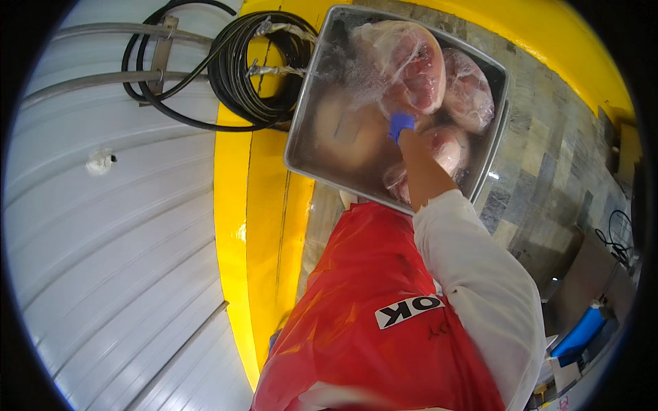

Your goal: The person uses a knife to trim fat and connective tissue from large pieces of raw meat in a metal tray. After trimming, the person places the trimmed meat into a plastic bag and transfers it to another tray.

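A large grey metal-looking tub holds murky water and several big pieces of raw meat in clear plastic. My right hand, in blue, reaches down into its middle; the fingers are hidden at the water and the meat. Just beyond the hand lies the largest wrapped meat piece, with bubbles and crinkled plastic on its left. To the right rests another wrapped piece, and a third wrapped piece is beside my wrist. A pale, blurred shape sits under water on the left. My left hand is out of view.
A coiled black hose hangs at the tub's left by metal pipes on the white panelled wall. A yellow barrier runs along that wall. Right of the tub is grey tiled floor. A red apron covers my front.
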Action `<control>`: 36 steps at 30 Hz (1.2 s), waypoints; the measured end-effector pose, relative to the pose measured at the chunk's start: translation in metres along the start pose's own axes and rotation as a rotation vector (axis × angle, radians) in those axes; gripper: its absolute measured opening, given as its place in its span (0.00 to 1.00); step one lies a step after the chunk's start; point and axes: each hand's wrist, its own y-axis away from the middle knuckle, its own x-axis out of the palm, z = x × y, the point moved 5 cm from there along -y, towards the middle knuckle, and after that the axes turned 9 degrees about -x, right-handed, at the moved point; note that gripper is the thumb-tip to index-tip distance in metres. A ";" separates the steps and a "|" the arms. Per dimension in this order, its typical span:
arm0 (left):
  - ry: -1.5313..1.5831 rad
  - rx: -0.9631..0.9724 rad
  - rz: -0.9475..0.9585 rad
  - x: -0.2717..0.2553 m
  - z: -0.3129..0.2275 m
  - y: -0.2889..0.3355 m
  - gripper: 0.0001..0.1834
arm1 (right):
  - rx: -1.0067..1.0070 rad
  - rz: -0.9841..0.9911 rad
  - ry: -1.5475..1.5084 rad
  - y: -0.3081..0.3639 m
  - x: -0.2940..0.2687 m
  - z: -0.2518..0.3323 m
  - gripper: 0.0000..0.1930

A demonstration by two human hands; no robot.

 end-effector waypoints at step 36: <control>-0.088 0.986 0.066 -0.164 -0.481 -0.146 0.23 | 0.430 -0.423 -0.725 0.308 -0.051 0.183 0.14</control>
